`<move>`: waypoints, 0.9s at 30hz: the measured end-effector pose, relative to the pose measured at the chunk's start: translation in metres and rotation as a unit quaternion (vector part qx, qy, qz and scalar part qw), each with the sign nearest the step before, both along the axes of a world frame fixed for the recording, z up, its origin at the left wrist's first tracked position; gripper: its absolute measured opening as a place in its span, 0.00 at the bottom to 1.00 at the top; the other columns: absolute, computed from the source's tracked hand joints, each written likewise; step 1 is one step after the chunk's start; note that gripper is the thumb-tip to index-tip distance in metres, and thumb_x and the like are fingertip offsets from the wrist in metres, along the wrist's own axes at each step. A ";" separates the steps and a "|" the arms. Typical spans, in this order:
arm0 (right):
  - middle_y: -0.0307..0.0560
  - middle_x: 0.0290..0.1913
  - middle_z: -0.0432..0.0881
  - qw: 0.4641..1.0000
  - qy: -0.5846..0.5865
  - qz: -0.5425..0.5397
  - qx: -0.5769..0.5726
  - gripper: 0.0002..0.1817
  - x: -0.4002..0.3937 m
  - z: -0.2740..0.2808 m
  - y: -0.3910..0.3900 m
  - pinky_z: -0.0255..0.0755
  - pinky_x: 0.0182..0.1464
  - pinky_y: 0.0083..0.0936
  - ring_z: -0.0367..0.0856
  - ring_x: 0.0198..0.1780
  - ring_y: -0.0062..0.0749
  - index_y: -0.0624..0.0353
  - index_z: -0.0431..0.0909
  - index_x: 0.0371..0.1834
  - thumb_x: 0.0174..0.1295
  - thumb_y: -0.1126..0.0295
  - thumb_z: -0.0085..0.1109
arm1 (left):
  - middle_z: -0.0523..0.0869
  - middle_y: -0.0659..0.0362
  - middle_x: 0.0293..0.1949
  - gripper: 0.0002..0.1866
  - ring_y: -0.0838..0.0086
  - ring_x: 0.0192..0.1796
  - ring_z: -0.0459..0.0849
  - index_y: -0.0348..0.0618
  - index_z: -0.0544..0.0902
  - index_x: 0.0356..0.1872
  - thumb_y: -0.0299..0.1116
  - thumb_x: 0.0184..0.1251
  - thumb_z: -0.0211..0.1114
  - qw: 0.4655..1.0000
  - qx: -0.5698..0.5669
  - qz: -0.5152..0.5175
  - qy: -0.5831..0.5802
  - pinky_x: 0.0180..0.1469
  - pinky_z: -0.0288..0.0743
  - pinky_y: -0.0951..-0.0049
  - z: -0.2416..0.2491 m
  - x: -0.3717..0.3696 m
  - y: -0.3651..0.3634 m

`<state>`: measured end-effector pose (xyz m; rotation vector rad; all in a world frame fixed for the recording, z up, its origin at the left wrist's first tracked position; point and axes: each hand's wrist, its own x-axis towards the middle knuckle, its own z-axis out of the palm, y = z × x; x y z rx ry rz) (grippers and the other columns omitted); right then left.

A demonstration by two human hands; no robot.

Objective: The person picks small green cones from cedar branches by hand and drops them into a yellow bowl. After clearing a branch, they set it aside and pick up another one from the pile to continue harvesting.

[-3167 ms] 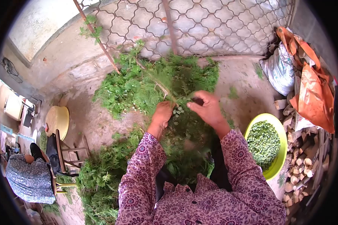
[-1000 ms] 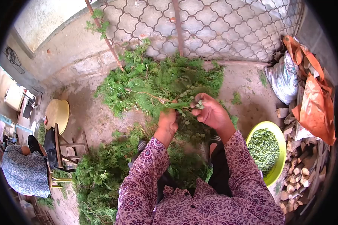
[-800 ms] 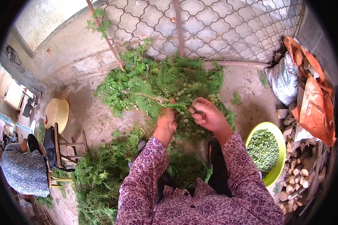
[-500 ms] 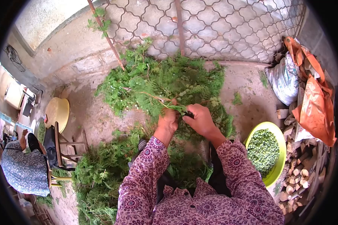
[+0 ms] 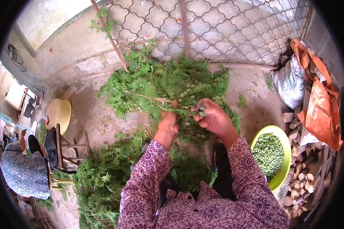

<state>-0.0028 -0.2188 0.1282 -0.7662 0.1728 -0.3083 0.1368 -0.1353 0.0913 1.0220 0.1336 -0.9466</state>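
Observation:
My left hand point(image 5: 167, 125) is closed around the stems of a leafy evergreen sprig point(image 5: 156, 100), its cut ends and green tips sticking out past the fingers. Just to the right, my right hand point(image 5: 217, 119) is turned partly palm up with curled fingers. Between its thumb and fingers sit small grey-green cones point(image 5: 201, 111), several perhaps; the exact number is hidden. Beneath both hands spreads a heap of feathery green branches point(image 5: 130, 86). To my right stands a yellow-green basin point(image 5: 286, 168) holding many small green cones point(image 5: 268, 154).
More cut branches point(image 5: 103, 183) lie at my left. Stacked firewood point(image 5: 304, 179), an orange sack point(image 5: 321, 114) and a white sack point(image 5: 289, 86) line the right side. A metal lattice point(image 5: 233, 30) leans at the back. Far left, another person point(image 5: 25, 170) sits near a wooden chair point(image 5: 70, 149).
My right hand has pulled away from the left, a little to the right, and turned its palm upward with cones in the fingers. My left hand keeps hold of the sprig.

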 end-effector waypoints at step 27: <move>0.53 0.25 0.77 0.705 0.176 -0.228 -0.648 0.12 0.024 -0.028 0.017 0.69 0.30 0.34 0.77 0.27 0.45 0.64 0.77 0.27 0.41 0.69 0.63 | 0.77 0.61 0.36 0.14 0.76 0.37 0.74 0.40 0.74 0.44 0.38 0.61 0.59 0.995 -0.019 -0.080 -0.048 0.38 0.69 0.75 -0.017 -0.011 0.001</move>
